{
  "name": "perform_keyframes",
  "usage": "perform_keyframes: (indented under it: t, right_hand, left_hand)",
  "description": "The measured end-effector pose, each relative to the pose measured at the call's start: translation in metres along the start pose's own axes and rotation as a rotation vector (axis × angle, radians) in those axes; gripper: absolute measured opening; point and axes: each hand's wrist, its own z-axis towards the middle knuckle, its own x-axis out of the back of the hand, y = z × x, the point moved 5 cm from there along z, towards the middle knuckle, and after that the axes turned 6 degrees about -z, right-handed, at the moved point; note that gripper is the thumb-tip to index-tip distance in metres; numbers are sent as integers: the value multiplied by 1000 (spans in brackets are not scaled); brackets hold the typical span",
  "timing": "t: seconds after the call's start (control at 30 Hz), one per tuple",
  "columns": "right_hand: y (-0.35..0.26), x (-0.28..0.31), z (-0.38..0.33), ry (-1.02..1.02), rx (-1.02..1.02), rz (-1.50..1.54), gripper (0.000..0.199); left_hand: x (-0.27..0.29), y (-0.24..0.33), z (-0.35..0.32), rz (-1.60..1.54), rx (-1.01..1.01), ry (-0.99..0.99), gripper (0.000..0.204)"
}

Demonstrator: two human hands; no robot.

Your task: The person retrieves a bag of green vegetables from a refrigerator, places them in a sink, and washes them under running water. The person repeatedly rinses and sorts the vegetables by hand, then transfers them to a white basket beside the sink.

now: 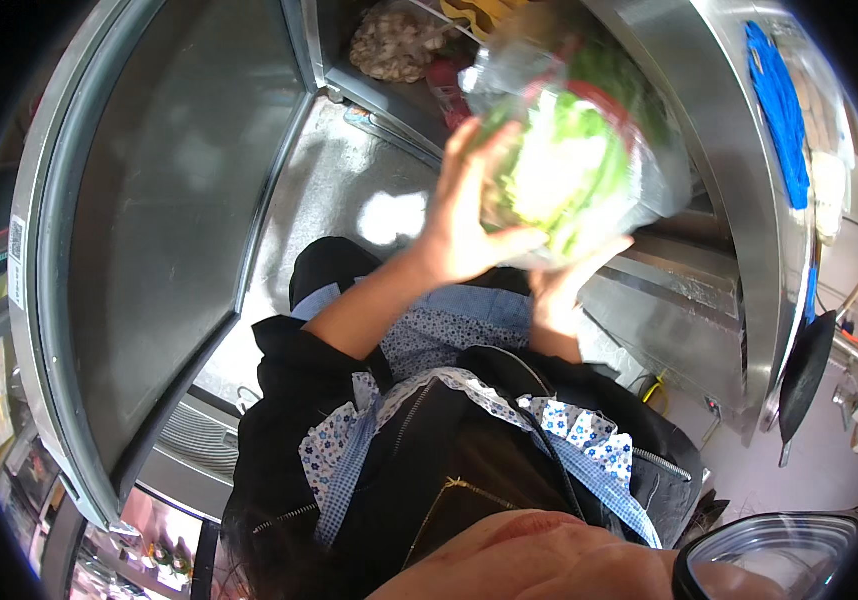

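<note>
A clear plastic bag of leafy green lettuce hangs between my hands in front of an open steel refrigerator. Its edges are smeared by motion, and a red band or print crosses its upper part. My left hand grips the bag's left side, fingers up along it and thumb across the near face. Under the near end, my right hand supports the bag with its thumb pointing right. The rest of its fingers are hidden behind the bag.
The refrigerator's grey door stands open on the left. Inside lie a bag of pale, lumpy produce, a red package and something yellow. A blue cloth-like item and a black pan are at the right.
</note>
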Motion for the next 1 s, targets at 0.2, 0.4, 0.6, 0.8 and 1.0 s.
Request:
perform_keyframes:
  t: [0.2,0.4,0.6,0.8,1.0]
  right_hand:
    - [10,17,-13,349,132,-736,47]
    - [-15,0,72,420,506,-719,43]
    - [-26,-3,76,425,616,-802,35]
    - [-31,3,70,466,594,-768,38]
    - [-50,29,107,465,700,-1209,40]
  left_hand:
    - [-34,3,17,99,0,64,79]
    - [-59,-13,86,256,92,81,76]
    - [-46,-51,87,123,-42,-45,67]
    - [-56,-64,60,63,-88,36,69]
    - [-62,-84,92,57,-140,135,65]
